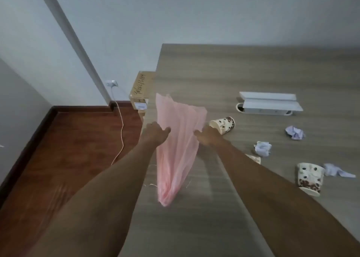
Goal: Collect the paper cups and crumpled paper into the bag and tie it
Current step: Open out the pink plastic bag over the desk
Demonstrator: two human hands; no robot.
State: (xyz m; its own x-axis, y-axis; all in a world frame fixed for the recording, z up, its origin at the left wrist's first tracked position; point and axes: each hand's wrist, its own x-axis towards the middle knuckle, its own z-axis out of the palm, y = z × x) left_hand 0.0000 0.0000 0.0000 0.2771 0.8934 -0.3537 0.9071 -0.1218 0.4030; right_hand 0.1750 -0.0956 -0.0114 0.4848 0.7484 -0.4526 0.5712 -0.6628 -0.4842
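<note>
A thin pink plastic bag (pixel 178 141) hangs above the wooden table (pixel 253 71) near its left edge. My left hand (pixel 154 133) grips its left side and my right hand (pixel 207 137) grips its right side, both near the top. One patterned paper cup (pixel 224 124) lies on its side just right of my right hand. A second cup (pixel 309 178) lies tipped further right. Part of another cup (pixel 254 158) shows beside my right forearm. Crumpled bluish paper lies at three spots: paper ball (pixel 262 148), paper wad (pixel 295 133) and flattened paper (pixel 338 171).
A white flat box (pixel 270 103) covers a cable hole at the table's back. A cardboard box (pixel 140 90) stands off the table's left edge. On the red wooden floor a cord (pixel 120 138) runs from a wall socket (pixel 111 83).
</note>
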